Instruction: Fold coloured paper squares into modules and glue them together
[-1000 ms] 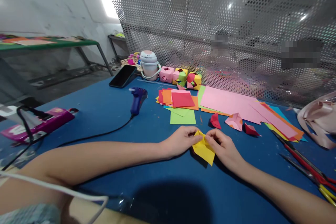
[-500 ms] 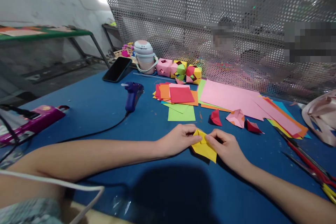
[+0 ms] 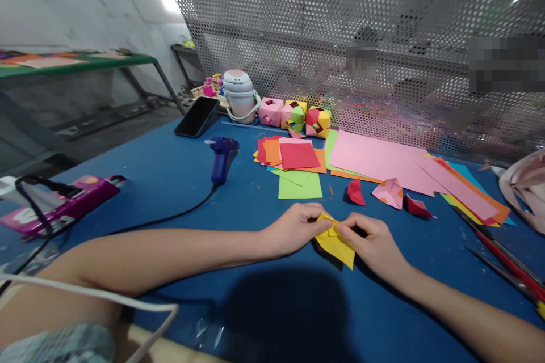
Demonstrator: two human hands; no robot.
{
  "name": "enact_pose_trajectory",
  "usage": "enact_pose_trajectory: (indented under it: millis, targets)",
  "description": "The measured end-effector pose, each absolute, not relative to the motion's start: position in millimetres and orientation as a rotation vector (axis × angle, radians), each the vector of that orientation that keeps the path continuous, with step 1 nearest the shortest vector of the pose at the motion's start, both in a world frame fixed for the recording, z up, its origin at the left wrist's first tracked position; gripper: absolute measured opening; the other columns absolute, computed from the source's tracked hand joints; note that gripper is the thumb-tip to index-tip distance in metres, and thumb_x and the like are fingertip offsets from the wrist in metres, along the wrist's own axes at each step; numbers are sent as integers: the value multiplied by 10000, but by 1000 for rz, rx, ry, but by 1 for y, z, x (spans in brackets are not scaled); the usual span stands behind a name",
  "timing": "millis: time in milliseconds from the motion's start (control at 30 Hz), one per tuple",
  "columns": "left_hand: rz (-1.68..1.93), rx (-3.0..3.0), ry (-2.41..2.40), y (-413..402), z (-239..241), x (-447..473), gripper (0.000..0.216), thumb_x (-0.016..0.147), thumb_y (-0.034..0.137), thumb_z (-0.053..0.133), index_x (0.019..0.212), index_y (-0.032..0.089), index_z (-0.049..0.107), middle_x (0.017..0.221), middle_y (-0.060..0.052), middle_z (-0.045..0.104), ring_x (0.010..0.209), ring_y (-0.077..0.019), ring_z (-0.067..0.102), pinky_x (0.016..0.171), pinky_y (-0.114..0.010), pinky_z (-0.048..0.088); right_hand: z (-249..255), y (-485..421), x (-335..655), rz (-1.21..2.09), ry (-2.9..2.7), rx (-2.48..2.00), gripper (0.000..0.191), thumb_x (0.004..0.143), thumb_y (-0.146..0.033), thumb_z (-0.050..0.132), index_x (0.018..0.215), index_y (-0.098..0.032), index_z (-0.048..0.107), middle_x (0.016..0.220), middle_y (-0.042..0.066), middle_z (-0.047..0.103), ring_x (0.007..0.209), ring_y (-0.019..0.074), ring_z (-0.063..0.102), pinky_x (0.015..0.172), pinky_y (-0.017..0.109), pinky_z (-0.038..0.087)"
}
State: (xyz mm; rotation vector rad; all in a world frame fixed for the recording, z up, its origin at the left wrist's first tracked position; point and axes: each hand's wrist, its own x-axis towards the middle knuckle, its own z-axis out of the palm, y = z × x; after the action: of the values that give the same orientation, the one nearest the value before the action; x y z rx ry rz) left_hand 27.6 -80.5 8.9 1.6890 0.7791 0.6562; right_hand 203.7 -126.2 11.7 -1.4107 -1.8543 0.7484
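A partly folded sheet of yellow paper point(image 3: 338, 249) is held between my two hands, just above the blue table. My left hand point(image 3: 293, 229) pinches its upper left edge between thumb and fingers. From the other side my right hand point(image 3: 372, 238) pinches the upper right part, thumb on top. The fingertips beneath the sheet are hidden. Beyond my right hand lie a small red folded paper piece point(image 3: 356, 191), a pink folded piece point(image 3: 389, 193) and a darker red one point(image 3: 417, 206).
A blue glue gun point(image 3: 223, 159) stands left, its cord running to a purple power strip point(image 3: 72, 204). Coloured paper squares point(image 3: 298, 156), paper cubes point(image 3: 271, 112), a phone point(image 3: 197, 117) and a bottle point(image 3: 240, 96) are farther back. Scissors point(image 3: 506, 261) lie right, near larger pink sheets point(image 3: 378, 159).
The view has shifted a little, so everything appears slightly farther right and lower. Both hands keep their pinch on the yellow paper, whose upper edge looks slightly more folded between the thumbs.
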Motion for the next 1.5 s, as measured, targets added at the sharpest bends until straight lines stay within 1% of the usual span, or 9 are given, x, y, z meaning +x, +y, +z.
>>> enact_pose_trajectory:
  millis: [133, 367, 500, 633, 900, 1067, 1200, 1300, 1500]
  targets:
    - [676, 1653, 804, -79, 9, 26, 182, 793, 219, 523, 735, 100, 648, 730, -17, 555, 682, -106, 510, 602, -190, 401, 11, -125, 205, 808, -1863, -1439, 221, 813, -350, 517, 717, -169, 599, 652, 1, 591, 590, 119, 515, 531, 221, 392]
    - [690, 1689, 814, -79, 6, 27, 189, 791, 221, 524, 771, 113, 679, 758, -28, 580, 699, -117, 536, 611, -197, 420, 8, -125, 208, 767, -1918, -1444, 236, 813, -295, 525, 615, -175, 575, 576, -10, 564, 548, 114, 498, 523, 229, 380]
    - [719, 1746, 888, -84, 6, 28, 173, 766, 195, 539, 851, 140, 679, 780, -20, 624, 637, -98, 517, 549, -179, 391, 8, -126, 209, 738, -1949, -1396, 220, 809, -263, 540, 616, -182, 608, 575, -8, 594, 554, 121, 520, 543, 243, 390]
    - [685, 1800, 942, -87, 9, 28, 148, 758, 167, 536, 772, 140, 681, 714, -10, 647, 602, -89, 515, 531, -171, 378, 9, -129, 210, 710, -1967, -1349, 229, 817, -247, 533, 613, -185, 615, 562, -10, 589, 551, 122, 533, 565, 251, 402]
    - [758, 1947, 688, -95, 7, 26, 179, 814, 137, 487, 799, 114, 663, 789, -69, 667, 722, -124, 597, 659, -201, 455, 11, -135, 217, 680, -2075, -1223, 184, 854, -229, 501, 740, -193, 642, 669, 28, 636, 632, 142, 576, 603, 271, 416]
    - [761, 2037, 601, -97, 6, 26, 224, 866, 194, 446, 827, 127, 656, 800, -81, 669, 749, -130, 603, 681, -205, 463, 10, -139, 220, 628, -2145, -1149, 203, 873, -225, 483, 756, -192, 647, 668, 32, 640, 633, 142, 575, 633, 289, 407]
    - [785, 2070, 713, -98, 5, 28, 196, 850, 200, 475, 801, 144, 656, 817, -64, 682, 760, -127, 613, 704, -200, 458, 9, -139, 220, 642, -2134, -1235, 151, 853, -280, 525, 803, -201, 643, 719, 26, 651, 673, 145, 579, 653, 282, 404]
    - [746, 2080, 800, -99, 7, 29, 143, 815, 182, 506, 761, 159, 637, 815, -44, 675, 758, -126, 609, 709, -202, 452, 8, -139, 218, 617, -2149, -1273, 177, 853, -279, 520, 741, -198, 631, 677, 15, 634, 644, 135, 565, 639, 278, 388]
    - [693, 1932, 913, -98, 5, 31, 70, 761, 163, 524, 694, 162, 541, 764, -5, 628, 703, -111, 563, 628, -198, 417, 11, -140, 215, 614, -2051, -1297, 119, 831, -230, 525, 803, -194, 635, 706, 19, 630, 667, 141, 556, 640, 271, 405]
